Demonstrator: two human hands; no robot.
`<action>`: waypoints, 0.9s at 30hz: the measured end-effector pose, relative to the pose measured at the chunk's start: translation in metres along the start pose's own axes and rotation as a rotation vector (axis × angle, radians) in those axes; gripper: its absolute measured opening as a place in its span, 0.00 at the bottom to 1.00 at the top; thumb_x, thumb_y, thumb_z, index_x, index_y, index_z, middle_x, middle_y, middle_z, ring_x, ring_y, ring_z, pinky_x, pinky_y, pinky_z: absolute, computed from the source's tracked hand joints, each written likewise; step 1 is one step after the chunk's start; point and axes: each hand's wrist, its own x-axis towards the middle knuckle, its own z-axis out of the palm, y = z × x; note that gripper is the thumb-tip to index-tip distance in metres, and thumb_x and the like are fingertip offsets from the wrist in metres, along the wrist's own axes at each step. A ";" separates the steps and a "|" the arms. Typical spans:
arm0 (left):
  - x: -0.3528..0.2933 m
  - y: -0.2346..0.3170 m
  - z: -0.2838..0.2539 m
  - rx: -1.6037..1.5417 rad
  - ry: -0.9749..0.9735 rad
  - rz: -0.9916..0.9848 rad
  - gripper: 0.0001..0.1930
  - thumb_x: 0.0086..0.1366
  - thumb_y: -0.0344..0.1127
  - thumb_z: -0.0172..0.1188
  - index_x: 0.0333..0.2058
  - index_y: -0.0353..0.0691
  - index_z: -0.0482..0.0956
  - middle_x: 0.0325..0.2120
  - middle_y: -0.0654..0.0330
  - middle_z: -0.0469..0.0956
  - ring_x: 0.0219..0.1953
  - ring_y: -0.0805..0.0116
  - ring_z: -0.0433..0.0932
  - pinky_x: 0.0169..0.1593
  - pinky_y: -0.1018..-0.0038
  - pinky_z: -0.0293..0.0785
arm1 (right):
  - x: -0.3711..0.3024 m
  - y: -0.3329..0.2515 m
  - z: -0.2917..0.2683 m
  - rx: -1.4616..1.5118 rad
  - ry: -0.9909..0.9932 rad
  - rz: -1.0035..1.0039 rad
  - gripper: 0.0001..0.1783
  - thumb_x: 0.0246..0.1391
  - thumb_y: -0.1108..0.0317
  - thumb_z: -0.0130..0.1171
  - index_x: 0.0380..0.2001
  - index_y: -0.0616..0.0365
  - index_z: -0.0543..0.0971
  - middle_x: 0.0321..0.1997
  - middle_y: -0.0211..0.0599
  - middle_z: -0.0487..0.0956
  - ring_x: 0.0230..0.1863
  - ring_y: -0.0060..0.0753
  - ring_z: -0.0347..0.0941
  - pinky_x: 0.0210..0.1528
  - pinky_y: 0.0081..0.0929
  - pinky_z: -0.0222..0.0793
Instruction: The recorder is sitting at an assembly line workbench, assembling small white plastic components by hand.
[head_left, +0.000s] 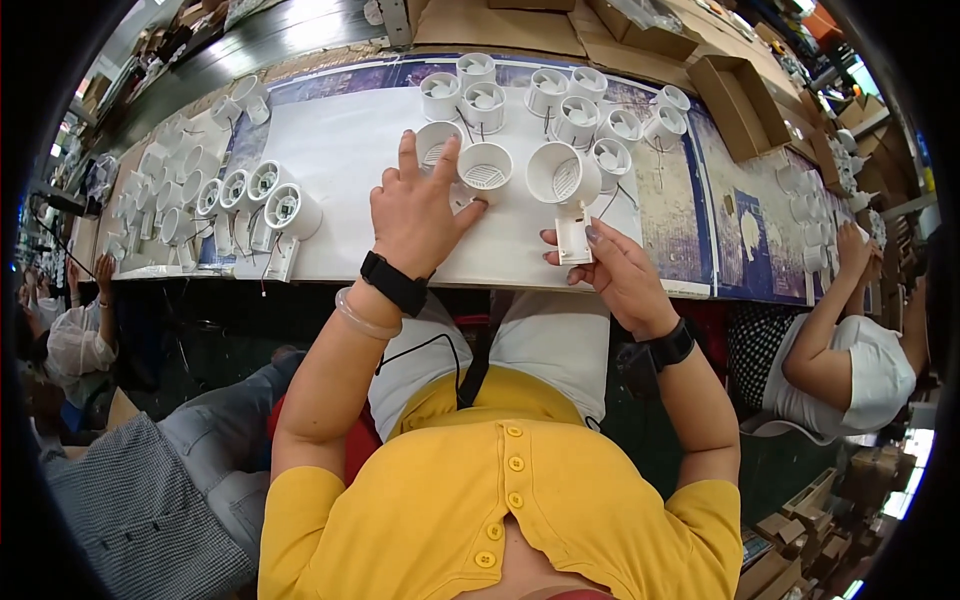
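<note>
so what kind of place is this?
Likely a small-appliance assembly line: rows of identical white fan housings with loose wires on a long workbench, cardboard cartons behind, and another seated worker alongside.

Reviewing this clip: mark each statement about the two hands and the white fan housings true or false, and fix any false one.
1. The left hand rests on a white round plastic fan housing. True.
2. The right hand holds a red screwdriver. False: it holds a small white rectangular plastic base.
3. Both wrists carry black bands. True.
4. The white paper sheet on the workbench carries only one housing. False: many stand on it.
5. The person wears a blue shirt. False: it is a yellow buttoned top.
</note>
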 end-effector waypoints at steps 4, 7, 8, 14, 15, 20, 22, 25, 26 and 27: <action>-0.004 -0.025 -0.004 0.006 0.040 -0.080 0.41 0.47 0.55 0.68 0.61 0.57 0.64 0.59 0.44 0.60 0.43 0.48 0.75 0.44 0.58 0.73 | 0.011 0.007 0.003 0.068 -0.041 0.089 0.23 0.69 0.62 0.34 0.59 0.66 0.62 0.55 0.48 0.74 0.49 0.31 0.75 0.42 0.22 0.70; -0.011 -0.040 -0.008 0.018 0.073 -0.174 0.41 0.48 0.55 0.68 0.61 0.56 0.64 0.59 0.44 0.61 0.44 0.47 0.74 0.47 0.58 0.72 | 0.026 0.013 0.013 0.120 -0.077 0.124 0.23 0.69 0.61 0.34 0.59 0.66 0.63 0.55 0.47 0.74 0.48 0.31 0.75 0.43 0.22 0.70; -0.013 -0.043 -0.010 0.075 0.187 -0.115 0.41 0.48 0.54 0.69 0.61 0.53 0.63 0.58 0.43 0.61 0.45 0.47 0.74 0.48 0.59 0.71 | 0.029 0.014 0.017 0.143 -0.096 0.139 0.23 0.69 0.61 0.33 0.58 0.66 0.63 0.55 0.47 0.74 0.48 0.31 0.75 0.44 0.23 0.71; -0.038 -0.008 -0.018 -0.465 0.306 0.090 0.44 0.53 0.47 0.69 0.62 0.37 0.55 0.53 0.44 0.66 0.49 0.51 0.72 0.55 0.61 0.67 | 0.026 0.021 0.032 0.226 -0.226 0.006 0.22 0.69 0.61 0.35 0.58 0.64 0.64 0.51 0.44 0.75 0.46 0.30 0.74 0.45 0.23 0.70; -0.041 0.003 -0.007 -0.982 0.115 0.015 0.41 0.56 0.43 0.68 0.61 0.34 0.54 0.51 0.46 0.69 0.49 0.55 0.73 0.53 0.62 0.69 | 0.024 0.024 0.035 0.248 -0.252 -0.022 0.22 0.69 0.61 0.36 0.58 0.64 0.64 0.50 0.43 0.76 0.45 0.30 0.74 0.46 0.23 0.70; -0.033 0.033 -0.003 -1.463 -0.346 -0.172 0.32 0.61 0.29 0.62 0.58 0.33 0.54 0.44 0.53 0.73 0.42 0.68 0.76 0.43 0.71 0.76 | 0.025 0.038 0.033 -0.165 -0.239 -0.116 0.17 0.65 0.67 0.46 0.55 0.60 0.68 0.45 0.38 0.76 0.42 0.29 0.73 0.44 0.23 0.69; -0.032 0.034 0.009 -1.564 -0.279 -0.171 0.31 0.60 0.27 0.61 0.57 0.33 0.54 0.44 0.54 0.72 0.39 0.69 0.77 0.40 0.74 0.76 | 0.024 0.031 0.021 -0.457 -0.158 -0.271 0.16 0.63 0.69 0.49 0.53 0.60 0.70 0.44 0.37 0.76 0.40 0.29 0.73 0.43 0.23 0.69; -0.029 0.026 0.021 -1.749 -0.132 -0.188 0.29 0.60 0.23 0.60 0.56 0.33 0.55 0.44 0.55 0.72 0.34 0.72 0.77 0.35 0.78 0.77 | 0.030 0.014 -0.006 -1.114 0.151 -0.692 0.16 0.55 0.73 0.56 0.48 0.58 0.74 0.40 0.37 0.76 0.35 0.30 0.73 0.38 0.24 0.69; -0.028 0.022 0.020 -1.683 -0.138 -0.195 0.29 0.59 0.22 0.60 0.56 0.33 0.54 0.44 0.55 0.72 0.34 0.72 0.77 0.35 0.77 0.78 | 0.034 0.003 -0.017 -1.189 0.320 -0.817 0.16 0.52 0.73 0.58 0.46 0.57 0.76 0.39 0.38 0.75 0.32 0.30 0.73 0.35 0.25 0.69; -0.026 0.018 0.019 -1.615 -0.142 -0.202 0.30 0.59 0.21 0.59 0.57 0.34 0.54 0.44 0.55 0.72 0.34 0.72 0.77 0.35 0.77 0.78 | 0.040 -0.010 -0.028 -1.220 0.438 -0.851 0.17 0.52 0.71 0.60 0.46 0.57 0.76 0.39 0.38 0.75 0.31 0.30 0.72 0.35 0.25 0.69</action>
